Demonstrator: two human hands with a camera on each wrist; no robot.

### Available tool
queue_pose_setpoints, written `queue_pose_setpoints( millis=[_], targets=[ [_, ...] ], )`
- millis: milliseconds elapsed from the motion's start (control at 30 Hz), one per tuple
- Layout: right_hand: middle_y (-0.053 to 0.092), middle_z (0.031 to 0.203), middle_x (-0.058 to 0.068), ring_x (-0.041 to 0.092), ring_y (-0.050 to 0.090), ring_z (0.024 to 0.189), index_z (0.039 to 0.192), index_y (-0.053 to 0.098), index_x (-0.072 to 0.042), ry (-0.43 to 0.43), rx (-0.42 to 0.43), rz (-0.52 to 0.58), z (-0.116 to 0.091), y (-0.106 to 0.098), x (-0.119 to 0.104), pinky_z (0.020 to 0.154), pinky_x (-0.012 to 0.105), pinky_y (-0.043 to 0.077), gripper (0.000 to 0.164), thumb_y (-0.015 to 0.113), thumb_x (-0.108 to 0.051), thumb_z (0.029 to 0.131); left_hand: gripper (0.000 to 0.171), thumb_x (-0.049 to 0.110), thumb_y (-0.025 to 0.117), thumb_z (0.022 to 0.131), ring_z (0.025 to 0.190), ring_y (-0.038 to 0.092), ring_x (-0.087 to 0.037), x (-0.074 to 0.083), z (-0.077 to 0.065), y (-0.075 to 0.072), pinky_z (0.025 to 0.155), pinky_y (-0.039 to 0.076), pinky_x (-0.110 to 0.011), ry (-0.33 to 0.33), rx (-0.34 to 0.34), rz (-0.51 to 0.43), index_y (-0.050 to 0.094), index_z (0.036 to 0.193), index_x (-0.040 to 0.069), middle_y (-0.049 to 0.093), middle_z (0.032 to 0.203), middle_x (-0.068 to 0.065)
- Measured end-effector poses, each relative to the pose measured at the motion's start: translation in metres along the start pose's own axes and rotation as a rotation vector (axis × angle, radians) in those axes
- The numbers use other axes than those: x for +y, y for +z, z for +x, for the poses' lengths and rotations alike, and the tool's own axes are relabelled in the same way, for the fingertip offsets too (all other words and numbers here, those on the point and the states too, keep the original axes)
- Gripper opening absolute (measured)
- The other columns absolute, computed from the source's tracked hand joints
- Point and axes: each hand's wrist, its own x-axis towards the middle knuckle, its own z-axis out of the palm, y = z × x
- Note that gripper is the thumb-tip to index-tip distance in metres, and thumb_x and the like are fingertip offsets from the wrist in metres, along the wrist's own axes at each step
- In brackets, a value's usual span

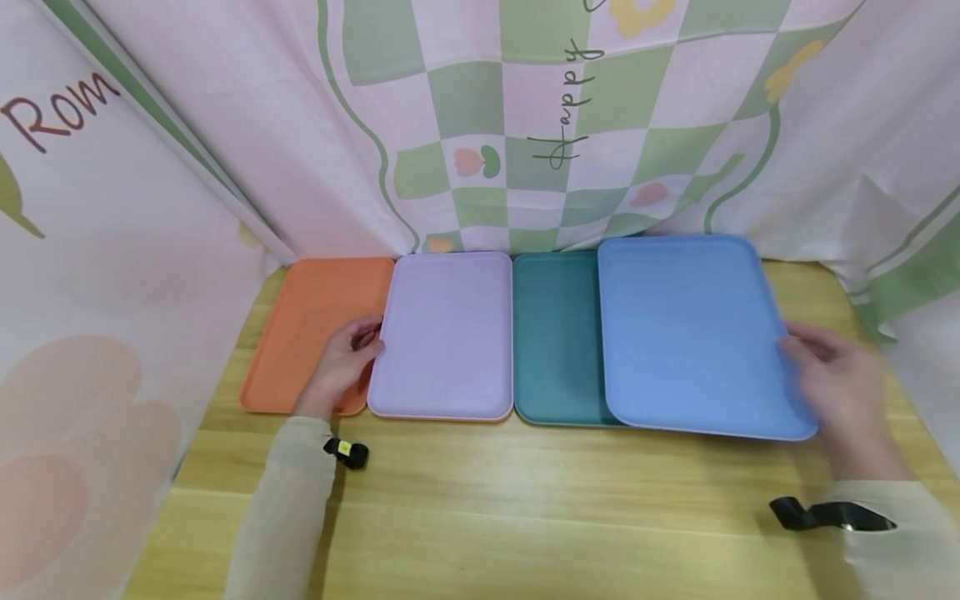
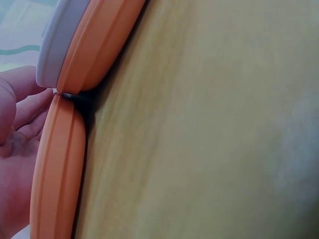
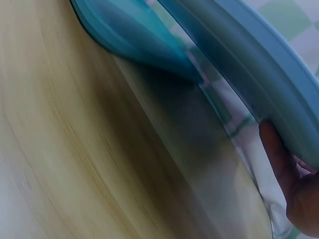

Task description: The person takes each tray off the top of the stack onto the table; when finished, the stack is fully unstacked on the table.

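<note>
When seen in the right wrist view, showing a gap between blue tray (image 1: 690,333) and table (image 1: 562,508), hidden from the head view; in the left wrist view, revealing an orange wall (image 2: 102,45) under the lilac tray (image 1: 442,333), barely a sliver from above. Gripping the blue tray, overlapping the teal tray (image 1: 557,333), by its right edge with the right hand (image 1: 843,387); extending the left hand (image 1: 347,358) over the orange tray (image 1: 311,317) to touch the lilac tray's left edge, pinching or not too unclear to say.

Head view: bright, diffuse light; bare right hand (image 1: 843,392) motion-blurred. Wrist views dimmer. Left: pale wood-grain table (image 2: 199,124) soft, whitish haze. Right: broad, soft shadow on table below rectangular blue tray (image 3: 259,64).
</note>
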Motion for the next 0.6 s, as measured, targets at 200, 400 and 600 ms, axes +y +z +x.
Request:
queue_pose_setpoints(
  millis=[200, 400, 600],
  targets=[
    [0.057, 0.085, -0.053, -0.02, 0.05, 0.085, 0.153, 0.063, -0.024, 0.006, 0.011, 0.02, 0.003, -0.013, 0.008, 0.066, 0.003, 0.043, 0.048, 0.066, -0.037, 0.106, 0.053, 0.001, 0.058, 0.108, 0.158, 0.042, -0.036, 0.001, -0.001, 0.0, 0.132, 0.035, -0.049, -0.002, 0.0, -0.006, 0.046, 0.159, -0.004, 0.047, 0.165, -0.025],
    [0.054, 0.087, -0.052, -0.017, 0.048, 0.091, 0.155, 0.061, -0.026, 0.06, 0.054, 0.003, 0.007, -0.019, 0.015, 0.067, 0.002, 0.041, 0.05, 0.066, -0.038, 0.107, 0.053, 0.001, 0.058, 0.108, 0.158, 0.042, -0.037, 0.0, -0.001, 0.0, 0.132, 0.036, -0.049, -0.002, 0.002, -0.014, 0.046, 0.159, -0.004, 0.047, 0.165, -0.025],
    [0.055, 0.083, -0.054, -0.018, 0.048, 0.086, 0.154, 0.061, -0.025, 0.056, 0.047, 0.044, 0.013, -0.026, 0.022, 0.064, 0.003, 0.043, 0.049, 0.067, -0.033, 0.106, 0.052, 0.0, 0.058, 0.107, 0.157, 0.044, -0.037, 0.0, 0.0, 0.001, 0.132, 0.036, -0.048, 0.004, 0.008, -0.009, 0.047, 0.158, -0.005, 0.048, 0.164, -0.025]
  ],
)
